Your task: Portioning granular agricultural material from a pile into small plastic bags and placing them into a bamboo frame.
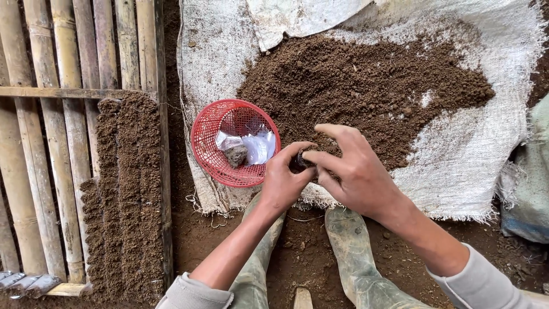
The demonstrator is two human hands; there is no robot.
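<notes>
My left hand (283, 180) grips a small dark soil-filled plastic pot (299, 160) between thumb and fingers. My right hand (349, 169) meets it from the right, its fingertips pressing on the pot's top. Both hands hover over the near edge of a pile of brown soil (366, 86) spread on a white woven sack (469, 154). Just left of my hands stands a red plastic basket (209, 129) holding clear plastic bags and a lump of soil.
Rows of small soil-filled pots (126, 194) stand on a bamboo slat rack (51, 143) at the left. My two muddy rubber boots (354, 252) rest on bare earth below. A grey-green sack (529, 189) lies at the right edge.
</notes>
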